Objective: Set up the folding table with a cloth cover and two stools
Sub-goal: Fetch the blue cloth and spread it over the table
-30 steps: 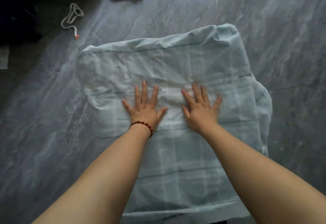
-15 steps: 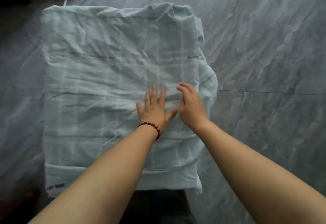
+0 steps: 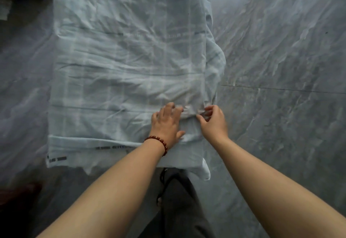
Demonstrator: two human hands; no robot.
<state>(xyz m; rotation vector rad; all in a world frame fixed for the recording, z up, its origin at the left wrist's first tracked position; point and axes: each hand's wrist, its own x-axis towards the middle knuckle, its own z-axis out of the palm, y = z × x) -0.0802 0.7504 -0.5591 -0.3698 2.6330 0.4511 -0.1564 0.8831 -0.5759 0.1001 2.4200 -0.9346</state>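
Head view: trouser leg (image 3: 179, 200) below the table's near edge. Left hand (image 3: 166, 123) and right hand (image 3: 213, 122), close together, pinch a fold of the cloth (image 3: 121, 59) near the near-right corner. The cloth drapes the whole table. Step: straightening the cover. Next move probably calls for pulling the fold flat. No stools in view.

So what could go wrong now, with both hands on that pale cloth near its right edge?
Pulling too hard: the right hand pinches a fold at the right edge of the cloth, where extra fabric bulges over the side, so it could slide askew. The left hand beside it may not hold it. Also, a loose corner hangs by the person's leg and might get snagged.
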